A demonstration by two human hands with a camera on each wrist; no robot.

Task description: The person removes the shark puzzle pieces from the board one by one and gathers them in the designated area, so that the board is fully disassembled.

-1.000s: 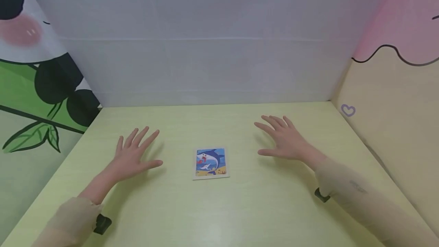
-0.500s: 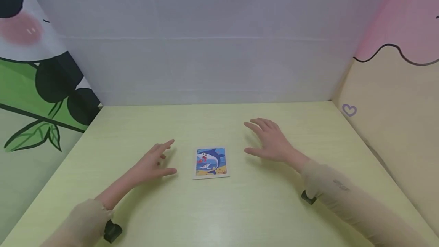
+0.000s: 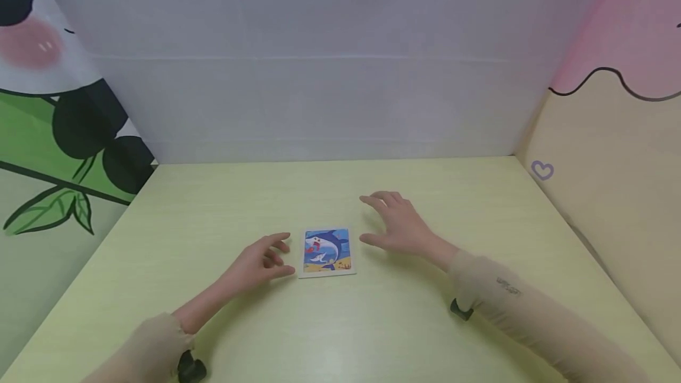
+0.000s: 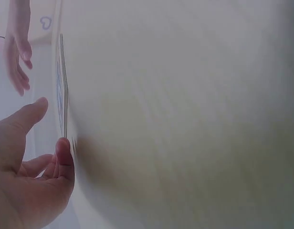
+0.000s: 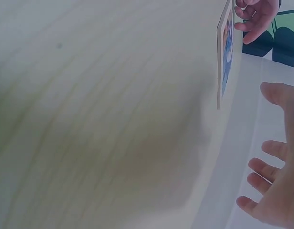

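Note:
A small square picture puzzle (image 3: 328, 251) with a light frame lies flat on the table; its picture has a blue shark, a smaller white-and-blue animal and yellow sand. My left hand (image 3: 258, 265) is just left of it, thumb and fingers apart and loosely bent, fingertips close to the frame's left edge. In the left wrist view the puzzle (image 4: 62, 88) appears edge-on near that hand's fingertips. To the puzzle's right, my right hand (image 3: 399, 223) hovers with its thumb and fingers spread and nothing between them. The right wrist view also has the puzzle (image 5: 225, 52) beyond this hand's thumb.
The pale yellow table (image 3: 340, 336) ends at a plain whitish back wall (image 3: 330, 99). A panda-patterned side panel (image 3: 48, 152) stands at the left, a pink-and-beige one (image 3: 612, 152) at the right. Each sleeve has a dark wrist device.
Both hands have moved inward toward the puzzle, the left one rightward and nearer, the right one leftward. The left fingers have bent more. The puzzle has stayed in place.

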